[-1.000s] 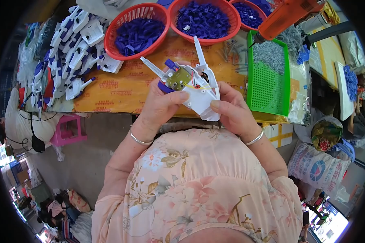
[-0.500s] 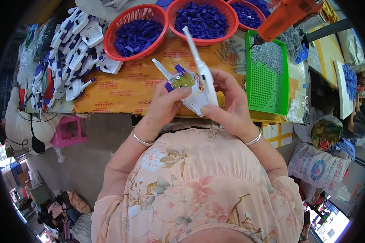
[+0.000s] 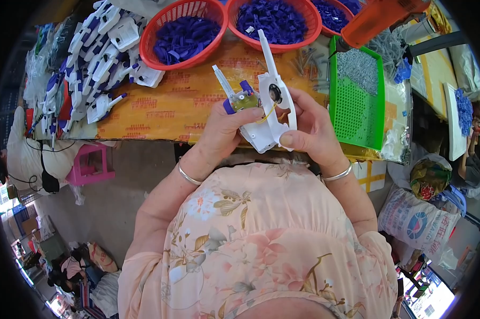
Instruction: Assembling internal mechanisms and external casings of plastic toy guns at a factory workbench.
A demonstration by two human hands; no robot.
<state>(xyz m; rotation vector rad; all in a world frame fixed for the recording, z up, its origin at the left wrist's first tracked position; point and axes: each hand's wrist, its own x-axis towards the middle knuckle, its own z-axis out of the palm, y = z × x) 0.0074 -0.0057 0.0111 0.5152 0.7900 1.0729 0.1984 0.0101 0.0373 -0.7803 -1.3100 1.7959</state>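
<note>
My left hand (image 3: 221, 126) grips one white plastic housing half (image 3: 257, 137), its thumb lying over the inside. A yellow-green circuit board (image 3: 245, 102), purple parts and a clear-grey stem sit in this half. My right hand (image 3: 314, 130) pinches the other white housing half (image 3: 278, 101), which stands tilted up beside the first. A round black speaker (image 3: 275, 94) shows on its inner face. A thin yellow wire (image 3: 269, 112) runs between the two halves. The fingers of my right hand are partly hidden behind the half it holds.
Red baskets (image 3: 144, 45) of purple parts line the table's far side. A pile of white-and-purple assembled pieces (image 3: 104, 58) lies at the left. To the right stands a green tray (image 3: 381, 101) of small screws, beneath an orange power screwdriver (image 3: 378, 21). A pink stool (image 3: 93, 165) is below left.
My right hand has turned its housing half so the inner face with the speaker now shows. The two halves stand more opened apart, and the view has shifted slightly.
</note>
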